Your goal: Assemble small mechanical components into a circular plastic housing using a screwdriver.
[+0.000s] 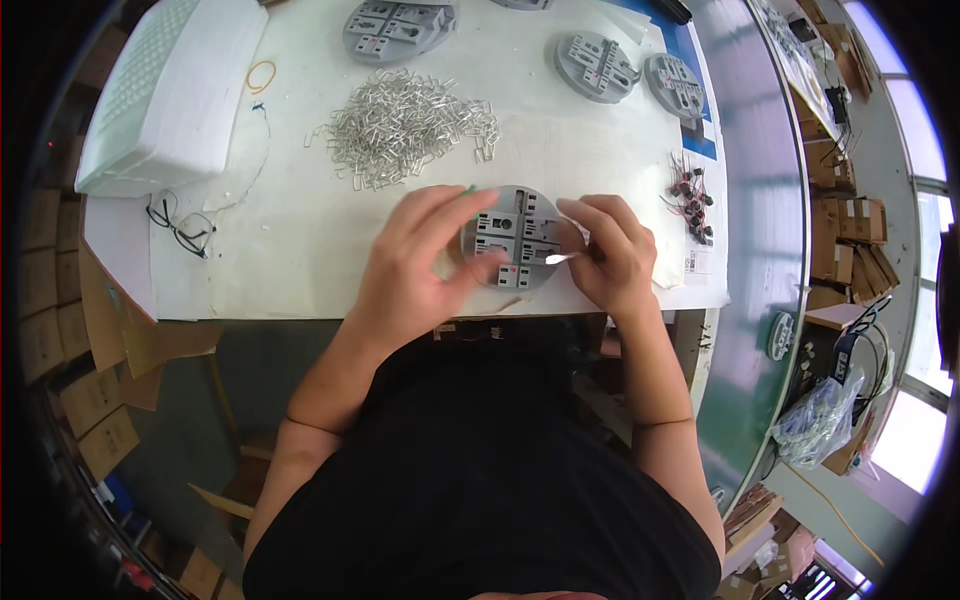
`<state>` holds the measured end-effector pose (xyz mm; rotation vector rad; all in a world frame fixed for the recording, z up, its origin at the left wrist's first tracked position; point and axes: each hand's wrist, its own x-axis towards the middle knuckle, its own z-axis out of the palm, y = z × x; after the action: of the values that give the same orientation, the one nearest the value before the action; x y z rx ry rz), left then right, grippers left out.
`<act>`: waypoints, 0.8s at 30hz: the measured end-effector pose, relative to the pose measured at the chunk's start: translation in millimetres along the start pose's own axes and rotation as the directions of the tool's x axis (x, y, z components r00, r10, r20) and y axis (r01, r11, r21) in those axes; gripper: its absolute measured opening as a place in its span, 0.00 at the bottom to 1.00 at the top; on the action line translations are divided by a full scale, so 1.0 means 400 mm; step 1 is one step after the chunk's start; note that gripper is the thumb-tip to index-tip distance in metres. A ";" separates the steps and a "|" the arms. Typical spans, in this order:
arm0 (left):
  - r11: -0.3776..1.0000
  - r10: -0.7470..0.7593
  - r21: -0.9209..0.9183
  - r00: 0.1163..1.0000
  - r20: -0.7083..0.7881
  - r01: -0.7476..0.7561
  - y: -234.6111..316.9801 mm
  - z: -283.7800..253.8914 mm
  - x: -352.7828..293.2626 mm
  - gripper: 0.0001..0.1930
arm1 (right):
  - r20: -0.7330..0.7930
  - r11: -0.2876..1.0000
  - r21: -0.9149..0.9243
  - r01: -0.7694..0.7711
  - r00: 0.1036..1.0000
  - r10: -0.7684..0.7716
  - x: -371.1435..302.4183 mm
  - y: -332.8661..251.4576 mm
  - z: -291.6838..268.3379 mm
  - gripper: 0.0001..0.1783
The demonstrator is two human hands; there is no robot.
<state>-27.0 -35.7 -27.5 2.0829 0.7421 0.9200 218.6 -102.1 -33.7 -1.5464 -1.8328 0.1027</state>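
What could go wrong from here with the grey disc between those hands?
The grey disc sits near the front edge of the table, so a push might tip it off. Loose metal clips lie heaped just beyond; the left hand could scatter some. The small white-tipped thing in the right hand might slip.

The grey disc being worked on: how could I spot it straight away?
Find the white table, then look along its near edge. There, between the person's left hand and right hand, lies a round grey disc with raised, slotted blocks. Similar discs on the table lie farther off; only this one has hands around it.
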 end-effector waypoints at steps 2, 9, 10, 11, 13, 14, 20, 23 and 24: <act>0.998 -0.007 0.062 1.000 -0.025 0.008 0.002 -0.018 0.020 0.30 | -0.037 1.000 -0.002 -0.015 0.999 0.015 -0.028 0.017 0.021 0.17; 0.981 -0.083 0.187 0.983 0.161 0.053 0.032 0.016 0.131 0.14 | -0.042 0.999 -0.038 0.034 0.999 -0.035 -0.026 0.009 0.021 0.11; 0.975 -0.050 0.223 0.979 0.196 0.005 0.027 0.020 0.139 0.13 | -0.039 0.999 -0.037 0.023 0.999 -0.025 -0.026 0.008 0.021 0.11; 0.966 -0.017 0.256 0.973 0.231 -0.044 0.026 0.023 0.144 0.12 | -0.045 0.999 -0.035 0.019 0.999 -0.021 -0.025 0.009 0.021 0.11; 0.965 -0.028 0.259 0.962 0.271 -0.044 0.038 0.027 0.160 0.12 | -0.044 0.999 -0.027 0.018 0.999 -0.019 -0.023 0.013 0.017 0.11; 0.965 -0.042 0.259 0.953 0.299 -0.039 0.045 0.027 0.168 0.12 | -0.042 1.000 -0.027 0.017 0.999 -0.018 -0.023 0.014 0.016 0.11; 0.926 -0.087 0.374 0.933 0.348 -0.054 0.073 0.031 0.176 0.12 | -0.050 1.000 -0.013 0.005 0.999 -0.005 -0.025 0.008 0.025 0.11; 0.871 -0.136 0.482 0.896 0.423 -0.095 0.081 0.037 0.186 0.12 | -0.046 1.000 -0.005 0.006 0.999 -0.006 -0.029 0.017 0.017 0.11; 0.875 -0.126 0.473 0.894 0.429 -0.104 0.073 0.033 0.189 0.12 | -0.063 0.997 0.081 -0.018 0.998 0.023 -0.031 0.022 0.000 0.12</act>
<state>33.2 -2.2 17.2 2.5965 0.7844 0.2111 226.0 -110.6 -44.0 -1.4959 -1.7428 0.1331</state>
